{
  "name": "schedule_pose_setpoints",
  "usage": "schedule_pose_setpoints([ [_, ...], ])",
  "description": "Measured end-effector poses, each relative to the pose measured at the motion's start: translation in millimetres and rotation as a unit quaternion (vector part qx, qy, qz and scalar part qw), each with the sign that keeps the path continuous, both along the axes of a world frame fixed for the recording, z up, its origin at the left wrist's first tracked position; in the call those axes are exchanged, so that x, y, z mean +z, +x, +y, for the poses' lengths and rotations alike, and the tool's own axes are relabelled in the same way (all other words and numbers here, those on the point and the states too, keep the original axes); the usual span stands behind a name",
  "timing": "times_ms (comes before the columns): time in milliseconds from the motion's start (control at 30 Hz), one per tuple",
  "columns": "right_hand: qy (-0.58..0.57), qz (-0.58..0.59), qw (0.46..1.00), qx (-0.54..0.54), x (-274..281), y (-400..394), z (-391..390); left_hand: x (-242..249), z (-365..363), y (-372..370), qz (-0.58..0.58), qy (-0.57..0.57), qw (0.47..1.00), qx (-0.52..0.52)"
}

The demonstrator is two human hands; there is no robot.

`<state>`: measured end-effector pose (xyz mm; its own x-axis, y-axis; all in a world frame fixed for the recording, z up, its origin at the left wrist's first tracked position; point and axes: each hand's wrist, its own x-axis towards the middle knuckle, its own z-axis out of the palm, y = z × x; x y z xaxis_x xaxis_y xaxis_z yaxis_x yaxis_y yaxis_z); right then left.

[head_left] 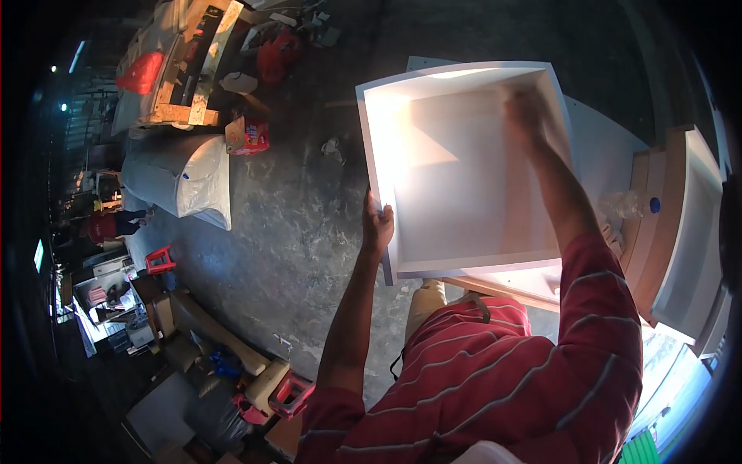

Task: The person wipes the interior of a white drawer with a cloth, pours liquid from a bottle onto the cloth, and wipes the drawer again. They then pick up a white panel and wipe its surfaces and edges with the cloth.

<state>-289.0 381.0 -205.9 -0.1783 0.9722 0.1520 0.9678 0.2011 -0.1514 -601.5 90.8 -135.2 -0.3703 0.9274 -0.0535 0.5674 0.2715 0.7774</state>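
Note:
A white open box like a drawer (456,193) is tilted up in front of me, with its inside facing me. My left hand (379,222) grips its left wall near the lower corner, the thumb over the rim and the other fingers on the outside. Inside the box, my right hand (527,116) is near the upper right corner by the right wall. Motion smears its fingers, so I cannot make out whether it holds anything. Strong light falls on the inner left wall and part of the bottom.
White drawer-like pieces (696,240) stand at the right, near a clear plastic bottle (622,205). On the concrete floor (286,209) at the left are a plastic-wrapped piece (178,174), a wooden crate (193,77) and red stools (292,393). Another person (108,226) is at the far left.

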Motion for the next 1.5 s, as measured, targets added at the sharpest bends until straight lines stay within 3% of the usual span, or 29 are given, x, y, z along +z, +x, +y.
schedule_pose_setpoints([
  [133, -0.017, -0.138, 0.989, -0.048, 16.6, 12.0, -3.7, -6.8, 2.3, 0.9, -0.019, -0.007, 1.000, 0.004],
  [200, 0.043, 0.093, 0.989, -0.104, 3.3, -19.3, -24.2, -3.0, 2.3, -0.7, -0.032, -0.008, 0.999, 0.008],
  [267, 0.112, 0.011, 0.993, 0.042, -25.7, -49.0, -64.7, 1.3, 4.1, 1.2, -0.031, 0.011, 0.999, -0.006],
  [333, -0.187, 0.053, 0.974, 0.121, 12.7, -78.2, -98.5, -11.7, 1.1, -0.6, 0.033, 0.028, 0.999, 0.000],
  [367, -0.184, 0.053, 0.974, 0.123, 11.2, -78.8, -97.4, -5.2, 1.4, 1.0, 0.010, 0.025, 1.000, -0.004],
  [433, -0.262, 0.255, 0.922, 0.127, 0.1, -82.7, -88.7, 0.6, 2.4, 1.7, -0.011, 0.027, 1.000, -0.001],
  [467, -0.084, 0.264, 0.953, 0.125, -25.7, -73.3, -56.9, -3.6, 2.0, 1.9, 0.015, 0.042, 0.999, -0.006],
  [500, 0.096, 0.268, 0.951, 0.121, -46.0, -70.1, -25.3, -7.9, 2.1, 1.1, 0.041, 0.057, 0.997, -0.008],
  [533, 0.077, 0.618, 0.779, 0.072, 63.2, -72.7, -40.4, -12.7, 1.9, 0.0, 0.022, 0.054, 0.998, -0.002],
  [567, 0.266, 0.283, 0.920, 0.046, 90.2, -55.0, -19.4, -10.4, 2.1, 1.5, 0.018, 0.057, 0.998, 0.000],
  [600, 0.285, 0.232, 0.929, 0.036, 102.6, -44.9, 1.1, -7.7, 2.3, 2.2, 0.015, 0.059, 0.998, 0.002],
  [633, 0.293, 0.070, 0.954, 0.002, 120.4, -41.9, 8.5, -15.5, 1.7, -1.9, 0.028, 0.039, 0.999, -0.004],
  [667, 0.263, 0.046, 0.964, -0.003, 111.3, -40.6, 26.3, -13.3, 2.1, -3.6, 0.028, 0.038, 0.999, 0.011],
  [800, 0.198, 0.110, 0.963, 0.144, 71.1, -72.9, 50.6, -5.0, 2.4, 0.5, 0.010, 0.055, 0.998, -0.014],
  [867, 0.162, 0.084, 0.973, 0.141, 73.8, -120.6, 36.9, -9.1, 1.1, -0.2, -0.005, 0.054, 0.998, -0.008],
  [900, 0.276, 0.108, 0.938, 0.180, 49.3, -145.9, 43.0, -16.5, 0.6, -4.4, 0.007, 0.072, 0.997, -0.032],
  [933, 0.128, 0.150, 0.966, 0.165, 84.1, -170.6, 26.8, -8.8, 1.7, -3.3, -0.022, 0.072, 0.997, -0.034],
  [967, 0.081, 0.210, 0.955, 0.192, 83.2, -190.0, 24.8, -2.3, 1.5, -2.8, -0.041, 0.059, 0.997, -0.032],
  [1000, 0.102, 0.075, 0.969, 0.211, 84.6, -205.0, 21.1, 1.1, 2.9, -1.5, -0.057, 0.047, 0.997, -0.031],
  [1033, -0.006, 0.121, 0.974, 0.193, 94.0, -210.4, 16.7, 1.5, 5.8, 0.0, -0.057, 0.043, 0.996, -0.044],
  [1067, 0.057, 0.105, 0.973, 0.197, 91.4, -208.0, 20.9, 3.3, 7.1, -0.9, -0.066, 0.031, 0.997, -0.030],
  [1133, -0.016, 0.077, 0.971, 0.224, 86.5, -183.3, 31.3, 3.7, -1.6, -1.9, -0.074, 0.011, 0.997, -0.024],
  [1167, 0.002, 0.139, 0.966, 0.216, 83.4, -158.7, 37.6, -1.3, -0.8, -3.2, -0.078, 0.020, 0.997, -0.017],
  [1233, 0.043, 0.127, 0.981, 0.138, 96.2, -104.5, 44.3, -3.7, -0.9, -1.4, -0.089, 0.029, 0.996, -0.013],
  [1300, -0.071, 0.004, 0.995, 0.076, 99.0, -49.7, 61.8, 7.7, 1.3, 2.1, -0.131, -0.001, 0.991, -0.008],
  [1367, 0.017, 0.033, 0.999, 0.037, 105.6, -10.5, 61.5, -4.2, -1.0, -1.5, -0.103, 0.013, 0.995, -0.011],
  [1433, -0.022, 0.037, 0.997, -0.061, 109.3, -6.2, 70.6, -10.9, 0.4, -2.9, -0.091, 0.047, 0.995, -0.020],
  [1500, -0.030, 0.029, 0.996, -0.079, 116.5, -29.5, 65.4, -13.9, 1.5, -3.1, -0.057, 0.056, 0.996, -0.027],
])
